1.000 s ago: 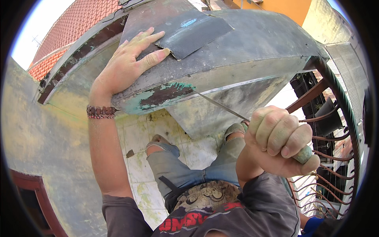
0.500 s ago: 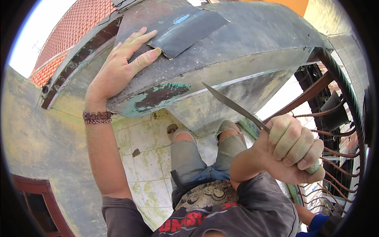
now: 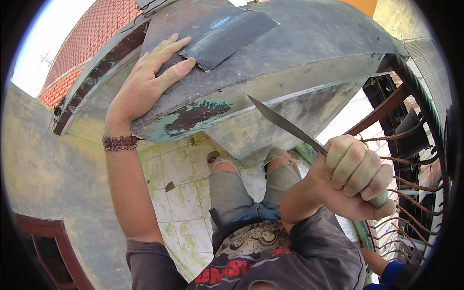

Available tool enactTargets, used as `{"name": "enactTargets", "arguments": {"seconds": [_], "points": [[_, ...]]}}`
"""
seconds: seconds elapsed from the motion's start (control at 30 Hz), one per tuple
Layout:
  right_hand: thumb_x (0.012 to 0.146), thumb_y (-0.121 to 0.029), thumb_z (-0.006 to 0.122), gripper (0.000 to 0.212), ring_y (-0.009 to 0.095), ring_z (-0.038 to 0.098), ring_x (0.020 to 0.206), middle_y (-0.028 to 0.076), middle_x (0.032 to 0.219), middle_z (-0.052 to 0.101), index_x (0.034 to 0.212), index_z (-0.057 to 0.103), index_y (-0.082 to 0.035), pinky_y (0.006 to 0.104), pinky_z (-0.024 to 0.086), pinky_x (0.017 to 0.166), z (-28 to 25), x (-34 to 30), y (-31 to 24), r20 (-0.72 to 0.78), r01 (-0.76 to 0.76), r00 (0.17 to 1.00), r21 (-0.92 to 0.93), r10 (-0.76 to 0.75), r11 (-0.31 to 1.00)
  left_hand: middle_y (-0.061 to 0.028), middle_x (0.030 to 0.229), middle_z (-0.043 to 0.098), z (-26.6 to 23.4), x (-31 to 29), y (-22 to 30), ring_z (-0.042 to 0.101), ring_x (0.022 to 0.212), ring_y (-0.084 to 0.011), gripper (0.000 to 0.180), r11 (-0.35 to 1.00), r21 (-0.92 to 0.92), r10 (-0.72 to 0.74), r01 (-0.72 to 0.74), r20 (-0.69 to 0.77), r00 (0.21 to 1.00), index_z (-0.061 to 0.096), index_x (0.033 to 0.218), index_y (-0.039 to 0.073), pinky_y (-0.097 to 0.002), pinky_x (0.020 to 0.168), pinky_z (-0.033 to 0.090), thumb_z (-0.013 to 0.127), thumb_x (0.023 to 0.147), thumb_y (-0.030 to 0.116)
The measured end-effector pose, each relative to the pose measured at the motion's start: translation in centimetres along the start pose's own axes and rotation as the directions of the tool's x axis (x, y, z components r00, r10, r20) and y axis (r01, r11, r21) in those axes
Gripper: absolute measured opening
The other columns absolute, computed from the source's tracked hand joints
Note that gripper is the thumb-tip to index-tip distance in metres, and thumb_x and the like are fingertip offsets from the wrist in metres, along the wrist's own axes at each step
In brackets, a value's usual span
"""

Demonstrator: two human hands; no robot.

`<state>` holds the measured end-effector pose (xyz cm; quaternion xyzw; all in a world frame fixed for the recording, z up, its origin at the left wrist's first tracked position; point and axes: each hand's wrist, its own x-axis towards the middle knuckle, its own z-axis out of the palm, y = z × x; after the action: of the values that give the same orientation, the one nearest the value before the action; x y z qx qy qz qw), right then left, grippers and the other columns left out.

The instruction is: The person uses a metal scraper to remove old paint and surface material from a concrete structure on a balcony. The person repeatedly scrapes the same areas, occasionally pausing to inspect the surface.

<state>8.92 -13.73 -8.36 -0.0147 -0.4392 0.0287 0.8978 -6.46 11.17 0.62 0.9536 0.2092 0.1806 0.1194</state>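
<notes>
Knife [image 3: 285, 124] Aimed at Weathered Ledge [image 3: 309, 53]

We close our right hand [image 3: 355, 174], fingers curled, around the knife's handle [image 3: 381, 199]; whether its tip touches the ledge, we cannot tell. Beyond, our left hand [image 3: 147, 89] lies on the ledge, fingers spread, gripping nothing, beside a dark sheet [image 3: 237, 38]. Farther off rises a red-tiled roof [image 3: 99, 43].

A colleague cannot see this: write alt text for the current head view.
The right hand grips a curved grey-bladed knife by its green handle, pointing it toward a weathered grey ledge with a turquoise-edged brown patch. The left hand rests spread on the ledge beside a dark rectangular sheet.
</notes>
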Motion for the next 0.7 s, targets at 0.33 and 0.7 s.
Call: {"name": "enactTargets", "arguments": {"seconds": [0.33, 0.7], "points": [[0.093, -0.047, 0.051, 0.039, 0.009, 0.042, 0.044, -0.002, 0.057, 0.048, 0.073, 0.048, -0.014, 0.0253, 0.030, 0.044, -0.1, 0.1, -0.8, 0.063, -0.010, 0.998, 0.003, 0.009, 1.000, -0.0151, 0.152, 0.038, 0.1, 0.2, -0.1, 0.029, 0.144, -0.0295, 0.058, 1.000, -0.023, 0.012, -0.012, 0.010, 1.000, 0.052, 0.140, 0.018, -0.0439, 0.119, 0.016, 0.056, 0.092, 0.051], [0.094, -0.048, 0.046, 0.042, 0.009, 0.041, 0.045, -0.002, 0.056, 0.046, 0.071, 0.047, -0.014, 0.0262, 0.030, 0.044, 0.5, -1.1, 2.3, 0.087, -0.201, 0.977, 0.056, 0.196, 0.978, -0.0146, 0.151, 0.039, 0.0, -0.1, -0.2, 0.033, 0.142, -0.0274, 0.053, 1.000, 0.018, 0.024, -0.024, -0.003, 1.000, 0.052, 0.139, 0.013, -0.0381, 0.115, 0.025, 0.058, 0.094, 0.041]]}}
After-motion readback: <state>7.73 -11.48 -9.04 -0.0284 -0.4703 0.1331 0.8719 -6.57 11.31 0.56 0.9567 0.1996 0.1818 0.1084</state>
